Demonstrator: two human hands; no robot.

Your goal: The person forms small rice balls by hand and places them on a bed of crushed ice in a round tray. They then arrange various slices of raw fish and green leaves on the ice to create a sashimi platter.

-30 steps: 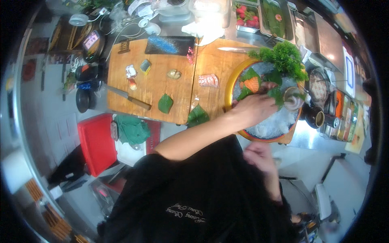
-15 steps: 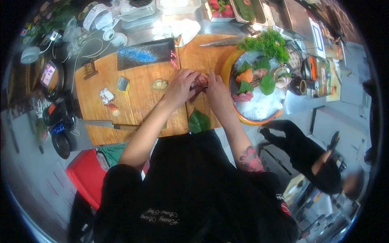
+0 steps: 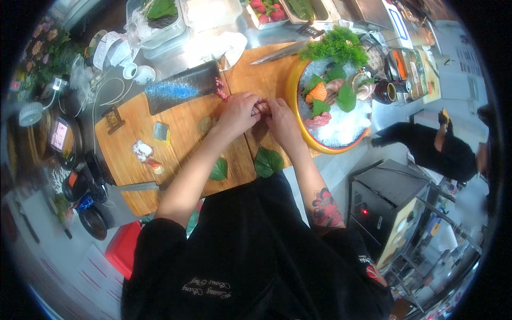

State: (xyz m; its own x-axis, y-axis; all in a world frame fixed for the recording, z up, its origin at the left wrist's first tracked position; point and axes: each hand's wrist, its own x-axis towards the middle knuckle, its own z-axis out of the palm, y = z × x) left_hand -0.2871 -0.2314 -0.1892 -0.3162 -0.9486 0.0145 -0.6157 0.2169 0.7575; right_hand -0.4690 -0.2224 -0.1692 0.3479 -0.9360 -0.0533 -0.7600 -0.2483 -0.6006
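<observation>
From where I stand, the landmark is the big bowl [image 3: 292, 93] with the yellow rim, and both of the person's hands are working just to the left of it. The left hand [image 3: 240, 111] and the right hand [image 3: 281, 121] meet there above the wooden board [image 3: 125, 138], each grip closed with its fingertips on a small pink piece [image 3: 262, 108] of food. Most of that piece is hidden by the fingers, and I can't tell whether it touches the wood. The right hand is the nearer one to the bowl. In the bowl, ice [image 3: 344, 130] carries orange slices [image 3: 317, 92], pink slices [image 3: 318, 119] and a round green leaf [image 3: 346, 98], with a bunch of curly greens [image 3: 336, 45] at its far edge. A knife [image 3: 276, 54] lies just beyond the bowl, toward its left. Farther left of the bowl, past the hands, sits a dark plate [image 3: 184, 88] dusted with blue, with a pink sprig [image 3: 221, 88] at the end facing the bowl. Left of the bowl on the near side, a large leaf [image 3: 268, 162] lies by the edge of the wood. Well to the bowl's left are a grey-and-yellow block [image 3: 161, 132] and a white lump [image 3: 142, 150]. Right beside the bowl, on the steel bench, stands a dark jar [image 3: 384, 92]; well off to its right, another person [image 3: 432, 141] in black is in view.
</observation>
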